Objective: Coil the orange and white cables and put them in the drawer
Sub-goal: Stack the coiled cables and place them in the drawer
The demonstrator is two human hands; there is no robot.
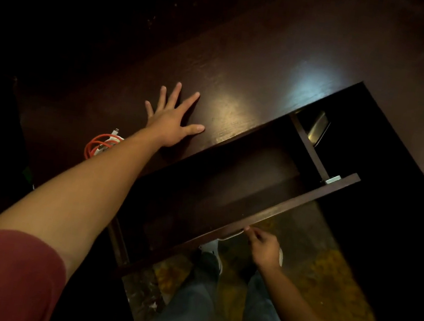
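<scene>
A dark wooden desk [249,55] is filling most of the view, with a patch of light shining on its top near the front edge. Below that edge the drawer [229,185] is standing pulled out, its inside dark, its front panel running slantwise from the lower left to the upper right. At the drawer's right end a metal bracket [332,179] is showing beside the side rail, and something shiny is sitting in the shadowed gap behind it; what it is cannot be told.

The left hand [174,121] is lying flat on the desk top just behind the front edge, palm down, fingers straight and spread apart, holding nothing. The right hand [263,247] is reaching to the drawer's front panel from below, its fingers curling at the pale handle [230,236] there.

The orange cable [93,145] and the white cable [112,139] are lying coiled together on the desk top near the front edge, to the left of the left forearm, which is partly covering them. They are sitting well back from the left hand, toward the wrist side, and outside the drawer.
</scene>
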